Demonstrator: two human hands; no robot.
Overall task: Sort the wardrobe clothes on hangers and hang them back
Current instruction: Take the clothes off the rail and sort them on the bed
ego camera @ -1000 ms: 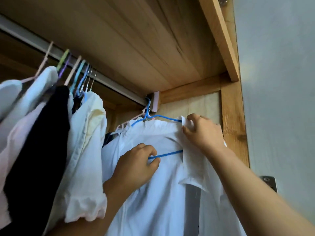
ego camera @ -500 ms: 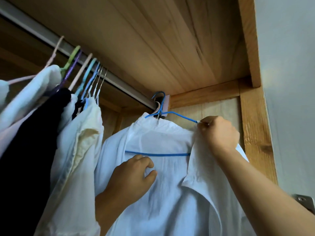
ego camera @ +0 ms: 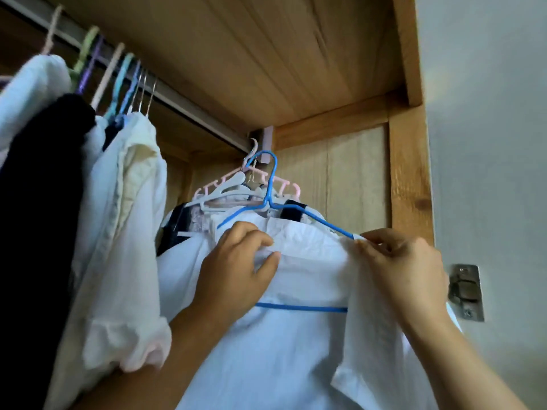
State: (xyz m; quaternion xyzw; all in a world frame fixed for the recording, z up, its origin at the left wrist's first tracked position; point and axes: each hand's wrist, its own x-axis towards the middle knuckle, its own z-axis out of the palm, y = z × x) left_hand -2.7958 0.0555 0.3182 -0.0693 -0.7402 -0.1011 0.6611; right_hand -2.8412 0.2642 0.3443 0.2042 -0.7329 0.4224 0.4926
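A white shirt (ego camera: 296, 350) hangs on a blue wire hanger (ego camera: 270, 184) at the right end of the wardrobe rail (ego camera: 189, 103). The hanger's hook sits just below the rail's end; I cannot tell whether it rests on it. My left hand (ego camera: 236, 270) grips the shirt's collar near the hanger's neck. My right hand (ego camera: 405, 270) pinches the shirt's shoulder fabric at the hanger's right arm tip. The hanger's lower bar shows blue through the open shirt front.
Behind the shirt hang white and pink plastic hangers (ego camera: 225, 187) with dark clothes. To the left hang several garments: a cream-white blouse (ego camera: 124, 232), a black garment (ego camera: 44, 202), white ones. The wooden wardrobe side (ego camera: 410, 179) and a metal latch plate (ego camera: 466, 291) stand right.
The hanger and shirt have come down and forward from the rail's end. My left hand moved up from the shirt's chest to the collar. My right hand stayed at the right shoulder.
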